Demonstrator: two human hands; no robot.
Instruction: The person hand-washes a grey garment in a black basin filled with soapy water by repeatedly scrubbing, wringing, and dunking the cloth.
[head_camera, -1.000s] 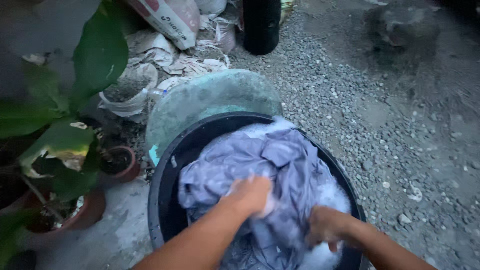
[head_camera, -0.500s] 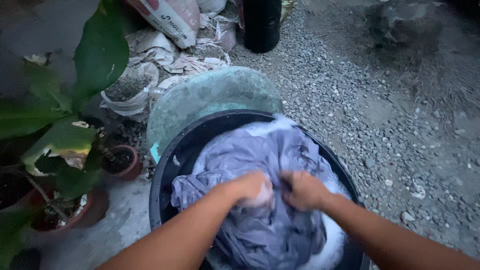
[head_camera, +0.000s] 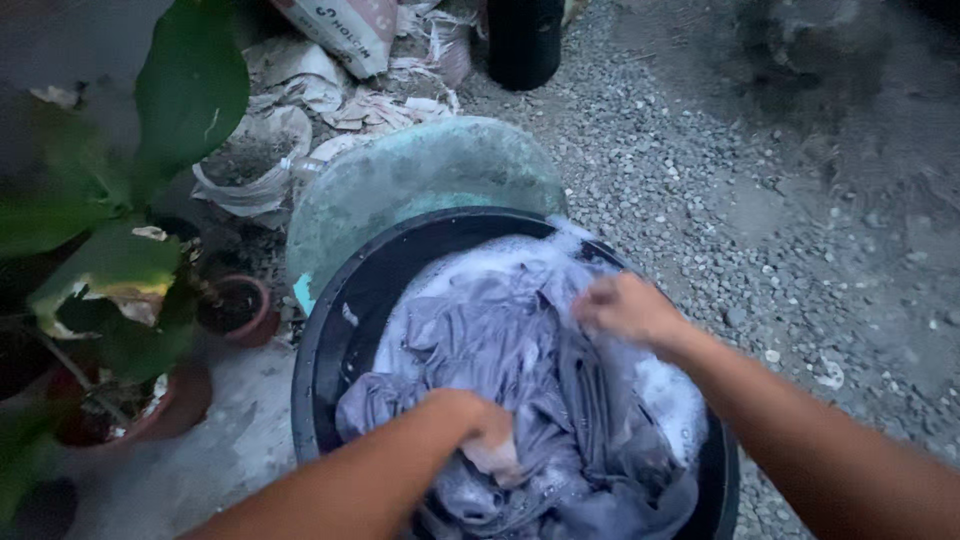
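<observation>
One grey cloth (head_camera: 520, 380) lies wet and bunched in soapy water inside one black tub (head_camera: 330, 340), which stands on the ground at the bottom of the view. A fold of it near the front of the tub is gripped by the left hand (head_camera: 475, 425), fingers closed tight on the fabric. Half a second ago both hands were pressed together at the middle of the cloth; now the right hand (head_camera: 625, 305) has been drawn away to the far edge, where its fingers are curled over another bunch of fabric, though motion blur makes it hard to say whether it is truly gripped. By this the cloth has been stretched out between the two hands, which suggests a scrubbing stroke in the middle of the wash rather than near its end.

Foam is seen along the far rim. Just behind the tub, one upturned green basin (head_camera: 420, 175) is touching it. To the left, two clay pots (head_camera: 240, 310) with broad-leaved plants (head_camera: 185, 95) are counted. Farther off lie torn sacks (head_camera: 340, 30) and one dark tyre-like object (head_camera: 522, 40) on the gravel (head_camera: 720, 180).
</observation>
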